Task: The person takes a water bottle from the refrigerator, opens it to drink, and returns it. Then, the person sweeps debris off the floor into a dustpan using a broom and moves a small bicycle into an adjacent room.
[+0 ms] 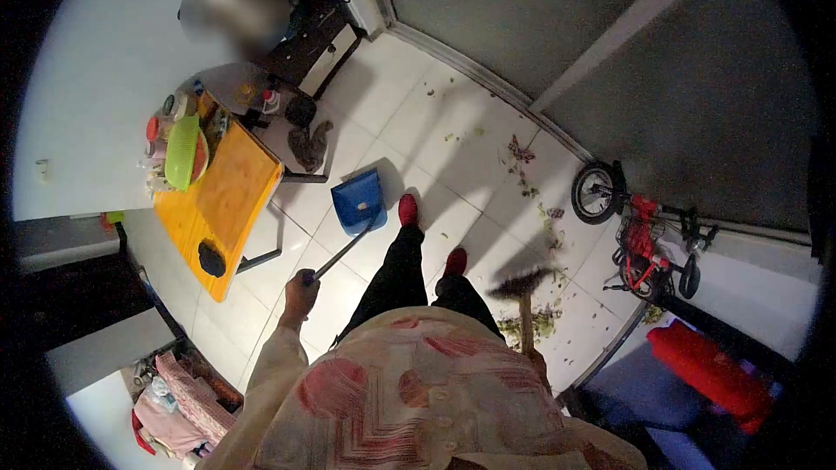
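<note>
My left hand (300, 298) is closed round the long handle of a blue dustpan (359, 200), which rests on the tiles left of my red shoes. Only partly seen beside my patterned top, my right hand (537, 367) grips the handle of a broom (522, 284). The broom's dark bristles are at the floor on my right. Leafy scraps (545, 324) lie around the broom, and more green and reddish-brown bits (521, 151) trail across the tiles beyond it.
A yellow folding table (231, 178) with a green basket (183, 153) stands on the left. A small red bicycle (643, 248) is near the sliding doors (488, 13) on the right. Pink cloths (178, 409) are at lower left, a red roll (710, 374) at lower right.
</note>
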A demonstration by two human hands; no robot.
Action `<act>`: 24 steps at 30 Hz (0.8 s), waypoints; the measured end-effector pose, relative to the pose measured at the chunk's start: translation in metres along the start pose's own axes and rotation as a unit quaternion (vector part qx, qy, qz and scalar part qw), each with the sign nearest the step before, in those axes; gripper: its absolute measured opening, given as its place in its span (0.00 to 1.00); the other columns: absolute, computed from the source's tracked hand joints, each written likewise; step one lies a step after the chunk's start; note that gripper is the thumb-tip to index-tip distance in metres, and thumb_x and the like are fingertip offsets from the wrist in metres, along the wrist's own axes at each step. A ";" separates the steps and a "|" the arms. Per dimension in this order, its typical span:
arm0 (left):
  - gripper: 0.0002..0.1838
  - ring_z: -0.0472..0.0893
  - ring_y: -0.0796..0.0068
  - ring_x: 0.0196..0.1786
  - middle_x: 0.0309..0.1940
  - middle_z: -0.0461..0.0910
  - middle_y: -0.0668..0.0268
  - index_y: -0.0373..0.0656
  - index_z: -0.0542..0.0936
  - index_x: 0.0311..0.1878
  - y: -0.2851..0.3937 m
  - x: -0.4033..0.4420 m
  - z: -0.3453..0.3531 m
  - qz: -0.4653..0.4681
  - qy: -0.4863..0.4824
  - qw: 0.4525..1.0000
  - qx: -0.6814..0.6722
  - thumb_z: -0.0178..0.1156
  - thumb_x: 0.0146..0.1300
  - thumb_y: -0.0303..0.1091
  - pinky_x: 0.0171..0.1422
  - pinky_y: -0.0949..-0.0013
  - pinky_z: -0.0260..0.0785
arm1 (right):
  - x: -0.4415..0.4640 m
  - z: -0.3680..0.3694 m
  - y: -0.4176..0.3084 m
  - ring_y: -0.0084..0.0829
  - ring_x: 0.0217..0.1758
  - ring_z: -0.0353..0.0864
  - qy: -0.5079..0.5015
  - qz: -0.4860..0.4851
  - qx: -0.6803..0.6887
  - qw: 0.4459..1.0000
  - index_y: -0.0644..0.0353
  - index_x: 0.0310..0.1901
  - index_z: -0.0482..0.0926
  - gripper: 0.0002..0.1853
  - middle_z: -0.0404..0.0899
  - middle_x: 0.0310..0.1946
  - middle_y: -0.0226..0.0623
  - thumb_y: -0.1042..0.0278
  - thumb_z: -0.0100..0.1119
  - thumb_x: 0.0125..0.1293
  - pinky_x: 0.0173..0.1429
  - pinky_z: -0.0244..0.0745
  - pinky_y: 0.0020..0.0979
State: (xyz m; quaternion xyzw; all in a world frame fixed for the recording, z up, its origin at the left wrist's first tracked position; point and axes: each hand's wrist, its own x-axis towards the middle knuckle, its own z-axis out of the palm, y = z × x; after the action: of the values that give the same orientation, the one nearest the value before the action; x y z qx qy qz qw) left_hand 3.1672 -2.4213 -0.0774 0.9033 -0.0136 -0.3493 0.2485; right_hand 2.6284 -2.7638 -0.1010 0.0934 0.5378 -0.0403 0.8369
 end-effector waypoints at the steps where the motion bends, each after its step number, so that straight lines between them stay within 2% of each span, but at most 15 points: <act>1: 0.15 0.80 0.61 0.35 0.31 0.80 0.56 0.39 0.74 0.41 0.006 0.009 -0.006 0.007 0.002 1.000 0.004 0.61 0.50 0.34 0.40 0.65 0.72 | 0.009 0.033 -0.001 0.26 0.13 0.61 0.002 -0.001 -0.003 1.000 0.54 0.29 0.71 0.12 0.65 0.17 0.30 0.55 0.44 0.61 0.15 0.60 0.25; 2: 0.15 0.80 0.60 0.34 0.30 0.79 0.56 0.39 0.74 0.41 0.001 0.024 -0.004 0.060 0.023 0.997 0.041 0.61 0.51 0.34 0.38 0.64 0.72 | 0.015 0.094 -0.003 0.25 0.12 0.59 0.035 -0.065 -0.143 0.987 0.54 0.30 0.71 0.13 0.64 0.16 0.29 0.54 0.46 0.60 0.14 0.59 0.25; 4: 0.15 0.80 0.60 0.34 0.30 0.79 0.56 0.39 0.74 0.41 -0.006 0.052 -0.021 0.045 0.012 0.998 0.039 0.61 0.51 0.35 0.38 0.64 0.72 | 0.060 0.160 -0.009 0.25 0.11 0.60 -0.040 0.016 -0.167 0.985 0.53 0.34 0.72 0.14 0.64 0.15 0.29 0.51 0.48 0.59 0.14 0.59 0.25; 5: 0.15 0.80 0.60 0.34 0.29 0.79 0.56 0.39 0.74 0.41 -0.011 0.069 -0.035 0.030 0.002 0.999 0.043 0.61 0.51 0.35 0.38 0.63 0.72 | 0.093 0.185 -0.010 0.26 0.12 0.61 -0.147 0.159 -0.047 0.975 0.53 0.37 0.72 0.15 0.65 0.16 0.29 0.50 0.49 0.59 0.15 0.61 0.25; 6: 0.15 0.80 0.60 0.33 0.28 0.79 0.55 0.39 0.74 0.41 -0.026 0.087 -0.041 0.059 0.010 0.998 0.007 0.61 0.52 0.35 0.38 0.64 0.72 | 0.121 0.228 -0.003 0.24 0.11 0.63 -0.029 0.057 -0.168 0.984 0.54 0.34 0.71 0.13 0.67 0.15 0.29 0.52 0.49 0.61 0.15 0.62 0.25; 7: 0.15 0.80 0.60 0.34 0.28 0.79 0.54 0.39 0.75 0.41 -0.031 0.104 -0.046 0.095 0.020 0.995 0.023 0.61 0.52 0.36 0.38 0.64 0.72 | 0.154 0.279 0.002 0.23 0.11 0.65 0.089 -0.047 -0.283 0.954 0.54 0.31 0.70 0.12 0.69 0.15 0.28 0.54 0.48 0.63 0.14 0.63 0.24; 8: 0.15 0.80 0.59 0.34 0.29 0.79 0.54 0.39 0.75 0.41 -0.033 0.119 -0.050 0.113 0.016 0.993 0.021 0.61 0.51 0.35 0.38 0.64 0.72 | 0.203 0.309 -0.002 0.23 0.11 0.65 0.051 -0.140 -0.428 0.891 0.54 0.32 0.70 0.12 0.69 0.15 0.29 0.55 0.49 0.63 0.14 0.63 0.24; 9: 0.15 0.80 0.59 0.34 0.29 0.79 0.54 0.39 0.75 0.41 -0.032 0.131 -0.049 0.130 0.012 0.991 0.018 0.62 0.51 0.35 0.38 0.64 0.72 | 0.226 0.369 0.004 0.23 0.12 0.66 -0.029 -0.265 -0.635 0.725 0.53 0.34 0.69 0.11 0.68 0.15 0.29 0.55 0.49 0.62 0.14 0.63 0.23; 10: 0.15 0.80 0.59 0.35 0.30 0.80 0.54 0.39 0.76 0.41 -0.025 0.139 -0.054 0.070 -0.003 0.996 0.056 0.63 0.50 0.33 0.39 0.64 0.72 | 0.246 0.436 0.011 0.22 0.12 0.67 -0.039 -0.420 -0.760 0.494 0.52 0.36 0.69 0.11 0.68 0.15 0.30 0.55 0.50 0.62 0.13 0.63 0.23; 12: 0.14 0.80 0.60 0.36 0.31 0.80 0.55 0.40 0.76 0.40 0.012 0.137 -0.061 0.026 -0.022 0.999 0.030 0.63 0.49 0.33 0.40 0.63 0.72 | 0.326 0.480 -0.008 0.23 0.12 0.66 -0.061 -0.243 -0.611 0.751 0.53 0.36 0.69 0.11 0.68 0.16 0.32 0.56 0.51 0.60 0.13 0.63 0.23; 14: 0.14 0.80 0.60 0.36 0.31 0.80 0.56 0.40 0.75 0.40 0.024 0.141 -0.060 0.040 -0.038 0.997 0.047 0.63 0.50 0.33 0.40 0.63 0.72 | 0.373 0.562 -0.020 0.24 0.11 0.65 0.002 -0.055 -0.377 0.924 0.54 0.36 0.69 0.11 0.69 0.16 0.33 0.57 0.52 0.59 0.11 0.61 0.23; 16: 0.15 0.80 0.60 0.35 0.30 0.80 0.56 0.40 0.75 0.41 0.037 0.150 -0.056 0.033 -0.055 0.996 0.056 0.62 0.51 0.33 0.41 0.64 0.73 | 0.427 0.591 -0.037 0.22 0.12 0.64 -0.045 -0.084 -0.368 0.925 0.56 0.36 0.69 0.08 0.68 0.16 0.32 0.63 0.50 0.59 0.11 0.59 0.23; 19: 0.16 0.80 0.61 0.37 0.31 0.80 0.55 0.41 0.74 0.43 0.032 0.162 -0.050 0.036 -0.094 0.988 0.117 0.62 0.51 0.33 0.43 0.64 0.72 | 0.449 0.619 -0.072 0.21 0.13 0.66 0.004 -0.061 -0.421 0.905 0.56 0.41 0.70 0.09 0.69 0.16 0.31 0.66 0.48 0.59 0.12 0.61 0.21; 20: 0.17 0.80 0.60 0.37 0.31 0.80 0.55 0.41 0.74 0.44 0.057 0.169 -0.059 -0.023 -0.120 0.985 0.119 0.62 0.50 0.33 0.43 0.64 0.72 | 0.448 0.617 -0.084 0.21 0.13 0.66 0.010 -0.065 -0.413 0.908 0.56 0.41 0.70 0.09 0.69 0.16 0.31 0.66 0.48 0.59 0.12 0.61 0.21; 24: 0.17 0.80 0.59 0.36 0.31 0.80 0.55 0.42 0.74 0.44 0.066 0.189 -0.072 -0.013 -0.136 0.985 0.107 0.62 0.50 0.34 0.42 0.63 0.73 | 0.429 0.566 -0.136 0.19 0.12 0.65 0.000 -0.144 -0.372 0.917 0.54 0.43 0.70 0.11 0.69 0.16 0.29 0.63 0.51 0.60 0.11 0.61 0.20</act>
State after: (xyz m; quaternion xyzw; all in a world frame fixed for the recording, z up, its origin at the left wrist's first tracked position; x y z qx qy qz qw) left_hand 3.3659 -2.4856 -0.1197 0.8690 -0.0728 -0.4684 0.1422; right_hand 3.2899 -2.9961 -0.2776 -0.3027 0.5221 0.0425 0.7962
